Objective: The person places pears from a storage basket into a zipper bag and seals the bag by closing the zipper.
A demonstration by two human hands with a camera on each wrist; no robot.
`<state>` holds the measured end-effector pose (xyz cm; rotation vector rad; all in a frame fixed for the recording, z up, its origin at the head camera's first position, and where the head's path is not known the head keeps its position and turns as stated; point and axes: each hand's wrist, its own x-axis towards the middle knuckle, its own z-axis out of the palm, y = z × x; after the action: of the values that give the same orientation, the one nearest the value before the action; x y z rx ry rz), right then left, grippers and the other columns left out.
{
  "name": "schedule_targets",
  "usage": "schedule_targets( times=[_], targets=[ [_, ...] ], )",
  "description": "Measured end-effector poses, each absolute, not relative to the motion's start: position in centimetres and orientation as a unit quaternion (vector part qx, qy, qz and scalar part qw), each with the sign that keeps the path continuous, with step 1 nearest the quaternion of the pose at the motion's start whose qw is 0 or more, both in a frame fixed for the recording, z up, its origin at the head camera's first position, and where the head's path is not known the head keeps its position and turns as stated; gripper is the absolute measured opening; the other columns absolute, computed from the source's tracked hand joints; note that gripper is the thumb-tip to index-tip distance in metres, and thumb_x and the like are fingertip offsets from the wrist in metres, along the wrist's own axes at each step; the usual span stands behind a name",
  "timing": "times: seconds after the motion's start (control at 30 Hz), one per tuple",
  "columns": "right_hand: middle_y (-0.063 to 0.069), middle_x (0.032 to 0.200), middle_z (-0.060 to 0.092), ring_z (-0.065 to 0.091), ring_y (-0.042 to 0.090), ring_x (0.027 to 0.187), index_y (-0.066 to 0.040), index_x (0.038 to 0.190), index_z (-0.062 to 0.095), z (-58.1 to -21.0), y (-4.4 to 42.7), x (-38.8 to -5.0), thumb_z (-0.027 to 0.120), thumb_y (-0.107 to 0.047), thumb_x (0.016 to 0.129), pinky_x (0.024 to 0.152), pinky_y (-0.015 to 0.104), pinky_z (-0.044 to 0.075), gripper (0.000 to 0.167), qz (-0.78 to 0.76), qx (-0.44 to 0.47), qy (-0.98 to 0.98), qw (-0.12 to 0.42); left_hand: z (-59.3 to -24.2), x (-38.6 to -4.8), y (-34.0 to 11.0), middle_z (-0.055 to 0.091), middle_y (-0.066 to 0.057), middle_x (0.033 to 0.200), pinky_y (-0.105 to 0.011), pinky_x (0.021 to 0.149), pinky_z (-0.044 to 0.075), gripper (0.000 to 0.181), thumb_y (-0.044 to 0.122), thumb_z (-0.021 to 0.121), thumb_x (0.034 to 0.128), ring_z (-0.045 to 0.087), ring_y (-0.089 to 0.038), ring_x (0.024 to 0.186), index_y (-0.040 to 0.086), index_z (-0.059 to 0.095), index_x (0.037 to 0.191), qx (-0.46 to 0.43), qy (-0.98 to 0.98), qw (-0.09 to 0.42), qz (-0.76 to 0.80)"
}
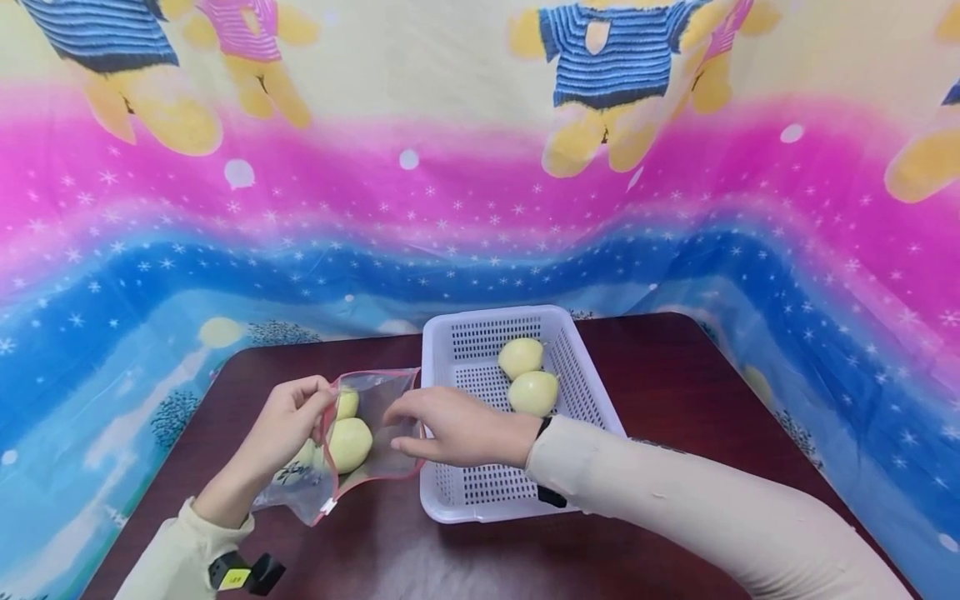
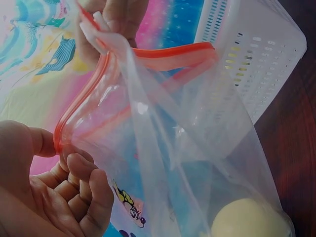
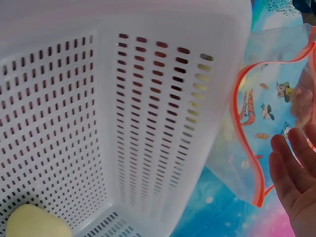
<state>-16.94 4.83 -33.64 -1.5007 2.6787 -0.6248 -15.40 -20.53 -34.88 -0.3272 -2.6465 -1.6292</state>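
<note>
While the back and both sides are enclosed by one smooth printed cloth [image 1: 480,217], patterned with bears, snowflakes and bands of pink and blue, one dark red, glossy counter [image 1: 660,367] is set before it. Two cream sleeves [image 1: 645,475] of soft fabric are extended over it. On the counter, one rectangular basket [image 1: 495,337] of pale, rigid plastic is placed, its walls and floor pierced by rows of small slots. Beside its left edge one bag [image 1: 390,462] of clear, limp film is seen, its red-edged mouth held apart and turned towards the basket, with small cartoon figures printed on it. Two bare hands are counted: by the left hand [image 1: 288,421] the bag's red edge is pinched between thumb and fingers; by the right hand [image 1: 453,427], its fingers spread at the bag's mouth, nothing is held. Five smooth, rounded, pale yellow fruits are made out: two basket fruits [image 1: 533,393] are grouped together, and three bagged fruits [image 1: 349,445] are seen, one partly veiled by film. Two small black wrist devices [image 1: 552,496] are worn, and one white slider [image 1: 327,505] is fitted to the bag's edge.
</note>
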Motion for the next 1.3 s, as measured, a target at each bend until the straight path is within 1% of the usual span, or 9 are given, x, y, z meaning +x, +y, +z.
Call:
schedule_targets(
  times=[0.13, 0.2, 0.43, 0.57, 0.7, 0.9, 1.1, 1.23, 1.3],
  targets=[
    [-0.002, 0.117, 0.071, 0.066, 0.007, 0.097, -0.015, 0.125, 0.067, -33.8, 5.6, -17.0, 0.064, -0.028, 0.099, 0.086, 0.017, 0.052, 0.028, -0.208, -0.468, 0.859, 0.016, -35.0, -15.3, -20.7, 0.051, 0.002, 0.058, -0.033, 0.053, 0.05, 0.031, 0.015, 0.049, 0.1051, 0.053, -0.015, 0.053, -0.004, 0.053, 0.081, -0.106, -0.846, 0.006, -0.523],
    [-0.002, 0.117, 0.071, 0.065, 0.007, 0.099, -0.015, 0.125, 0.067, -33.8, 6.2, -17.1, 0.063, -0.027, 0.1, 0.087, 0.018, 0.052, 0.028, -0.218, -0.461, 0.86, 0.018, -35.1, -15.3, -20.7, 0.051, 0.002, 0.058, -0.033, 0.053, 0.05, 0.033, 0.016, 0.05, 0.1053, 0.053, -0.016, 0.053, -0.005, 0.053, 0.08, -0.11, -0.845, 0.007, -0.524],
    [0.0, 0.12, 0.071, 0.068, 0.014, 0.104, -0.011, 0.126, 0.067, -34.0, 8.3, -17.6, 0.063, -0.024, 0.1, 0.092, 0.025, 0.055, 0.03, -0.227, -0.448, 0.865, 0.0, -35.0, -15.3, -20.8, 0.051, 0.002, 0.058, -0.033, 0.054, 0.051, 0.033, 0.017, 0.05, 0.1055, 0.053, -0.015, 0.053, -0.005, 0.053, 0.081, -0.108, -0.844, 0.006, -0.524],
    [-0.002, 0.119, 0.071, 0.067, 0.013, 0.103, -0.012, 0.124, 0.067, -34.3, 9.3, -18.0, 0.064, -0.026, 0.099, 0.091, 0.026, 0.055, 0.029, -0.217, -0.439, 0.872, -0.014, -34.9, -15.3, -20.8, 0.051, 0.002, 0.059, -0.032, 0.054, 0.052, 0.033, 0.017, 0.049, 0.1054, 0.054, -0.014, 0.053, -0.005, 0.053, 0.081, -0.108, -0.844, 0.006, -0.526],
    [-0.004, 0.117, 0.071, 0.067, 0.012, 0.103, -0.013, 0.123, 0.068, -34.5, 10.3, -18.3, 0.064, -0.028, 0.099, 0.091, 0.027, 0.055, 0.028, -0.216, -0.425, 0.879, -0.013, -35.0, -15.2, -20.9, 0.05, 0.002, 0.059, -0.031, 0.054, 0.052, 0.032, 0.016, 0.049, 0.1054, 0.054, -0.014, 0.053, -0.005, 0.053, 0.081, -0.105, -0.844, 0.006, -0.527],
    [-0.004, 0.119, 0.071, 0.066, 0.01, 0.106, -0.016, 0.123, 0.067, -34.9, 11.6, -18.7, 0.066, -0.029, 0.098, 0.095, 0.03, 0.056, 0.029, -0.202, -0.398, 0.895, -0.006, -35.1, -15.3, -21.0, 0.05, 0.002, 0.06, -0.032, 0.055, 0.053, 0.032, 0.015, 0.049, 0.1051, 0.053, -0.014, 0.053, -0.005, 0.053, 0.081, -0.103, -0.845, 0.01, -0.525],
    [-0.002, 0.122, 0.071, 0.068, 0.017, 0.112, -0.016, 0.125, 0.067, -35.4, 12.6, -19.2, 0.066, -0.032, 0.098, 0.098, 0.035, 0.056, 0.031, -0.188, -0.373, 0.909, 0.004, -35.1, -15.3, -21.0, 0.05, 0.002, 0.06, -0.031, 0.055, 0.053, 0.032, 0.016, 0.049, 0.1053, 0.053, -0.014, 0.053, -0.005, 0.053, 0.081, -0.106, -0.845, 0.01, -0.523],
    [-0.002, 0.125, 0.07, 0.066, 0.015, 0.118, -0.017, 0.126, 0.067, -35.9, 13.2, -19.7, 0.066, -0.034, 0.098, 0.101, 0.035, 0.055, 0.033, -0.162, -0.367, 0.916, 0.002, -35.1, -15.3, -21.0, 0.05, 0.002, 0.059, -0.031, 0.054, 0.052, 0.032, 0.015, 0.049, 0.1051, 0.053, -0.014, 0.053, -0.005, 0.053, 0.08, -0.109, -0.846, 0.011, -0.522],
    [-0.002, 0.125, 0.07, 0.066, 0.014, 0.118, -0.016, 0.126, 0.067, -36.2, 13.5, -20.0, 0.067, -0.032, 0.098, 0.101, 0.036, 0.054, 0.033, -0.156, -0.367, 0.917, 0.0, -35.1, -15.3, -21.0, 0.05, 0.002, 0.059, -0.031, 0.054, 0.052, 0.032, 0.015, 0.049, 0.1051, 0.053, -0.014, 0.053, -0.005, 0.053, 0.08, -0.108, -0.847, 0.011, -0.521]
  ],
)
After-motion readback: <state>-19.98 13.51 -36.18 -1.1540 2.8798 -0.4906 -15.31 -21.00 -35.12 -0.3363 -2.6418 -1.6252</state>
